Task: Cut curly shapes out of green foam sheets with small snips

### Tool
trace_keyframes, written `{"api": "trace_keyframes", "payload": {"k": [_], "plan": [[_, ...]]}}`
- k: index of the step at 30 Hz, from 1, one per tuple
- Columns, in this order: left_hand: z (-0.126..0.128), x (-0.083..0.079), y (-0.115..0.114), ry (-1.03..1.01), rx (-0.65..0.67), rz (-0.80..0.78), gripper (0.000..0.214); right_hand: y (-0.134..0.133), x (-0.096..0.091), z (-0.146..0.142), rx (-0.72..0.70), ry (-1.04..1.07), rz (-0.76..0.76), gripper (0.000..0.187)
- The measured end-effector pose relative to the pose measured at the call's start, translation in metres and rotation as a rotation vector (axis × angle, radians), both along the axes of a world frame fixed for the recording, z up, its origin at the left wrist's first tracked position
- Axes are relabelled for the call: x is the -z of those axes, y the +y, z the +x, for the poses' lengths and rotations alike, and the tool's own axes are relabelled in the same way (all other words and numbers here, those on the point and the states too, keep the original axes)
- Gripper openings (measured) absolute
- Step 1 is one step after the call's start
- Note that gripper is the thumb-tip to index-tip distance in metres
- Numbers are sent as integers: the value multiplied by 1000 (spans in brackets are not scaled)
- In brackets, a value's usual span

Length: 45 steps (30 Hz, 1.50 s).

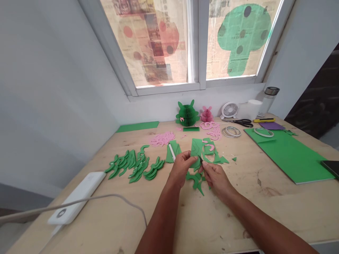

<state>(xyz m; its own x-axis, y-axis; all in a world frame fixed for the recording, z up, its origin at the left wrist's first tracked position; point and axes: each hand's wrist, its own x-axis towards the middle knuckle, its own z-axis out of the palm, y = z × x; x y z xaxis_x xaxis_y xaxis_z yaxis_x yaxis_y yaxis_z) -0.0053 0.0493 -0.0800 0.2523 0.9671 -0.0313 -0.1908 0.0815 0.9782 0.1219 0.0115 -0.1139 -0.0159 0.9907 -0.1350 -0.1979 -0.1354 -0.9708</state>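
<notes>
My left hand (182,164) pinches a green paper piece (196,146) with dark drawn curves, holding it above the table. Closed at the paper's right edge, my right hand (215,175) grips what looks like small dark scissors (200,159); the fingers hide most of them. Below the hands lie curved green offcuts (196,180). Another green sheet (173,150) with a white pen (172,151) on it lies just beyond my left hand. More green scraps (221,158) and a pink curved scrap (209,147) are beyond my right hand.
Stacked green cutouts (123,163) and a white power strip (78,197) lie left, with a grey cable (113,195) crossing in front. Pink scraps (162,138), a green paper figure (187,113), black-handled scissors (243,122) and tape rolls (231,131) are behind. Green sheets (293,151) lie right.
</notes>
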Motion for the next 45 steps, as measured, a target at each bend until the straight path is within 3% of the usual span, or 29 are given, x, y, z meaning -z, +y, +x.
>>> {"api": "trace_keyframes", "payload": {"k": [45], "plan": [[-5,-5,0,39,112,-12,13,0,-1,3,-38,-59,7,52]]}}
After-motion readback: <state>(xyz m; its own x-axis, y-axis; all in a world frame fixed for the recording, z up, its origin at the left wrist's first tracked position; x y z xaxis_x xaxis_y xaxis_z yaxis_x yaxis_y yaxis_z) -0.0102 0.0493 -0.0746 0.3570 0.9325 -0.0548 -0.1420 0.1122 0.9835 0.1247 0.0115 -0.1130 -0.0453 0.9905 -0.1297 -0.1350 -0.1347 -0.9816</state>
